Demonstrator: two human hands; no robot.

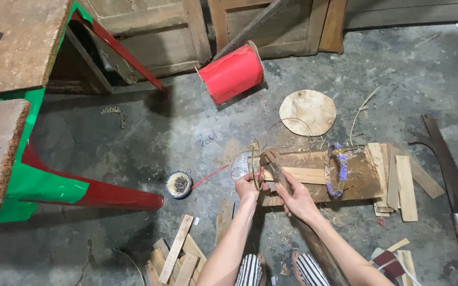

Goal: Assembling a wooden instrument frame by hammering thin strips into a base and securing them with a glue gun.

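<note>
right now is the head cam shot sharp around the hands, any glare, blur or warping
Head view: the left hand and right hand look slightly soft but readable; light is flat and dim, with deep shadow under the green and red bench; no strong glare on the concrete floor; wide-angle bending shows toward the edges.

- Rough woodworking shop, floor-level work area.
- Bare stained concrete floor [149, 132], littered w/ shavings & offcuts.
- Cut wood slats [178, 257] piled near the feet; more slats [398, 182] stacked at right.
- Old wooden door panels [155, 32] leaned against the back wall.
- Handsaw [451, 175] laid on floor; tin of nails [179, 184] set nearby.
- Worn wooden block [345, 177] used as a bench.
</note>
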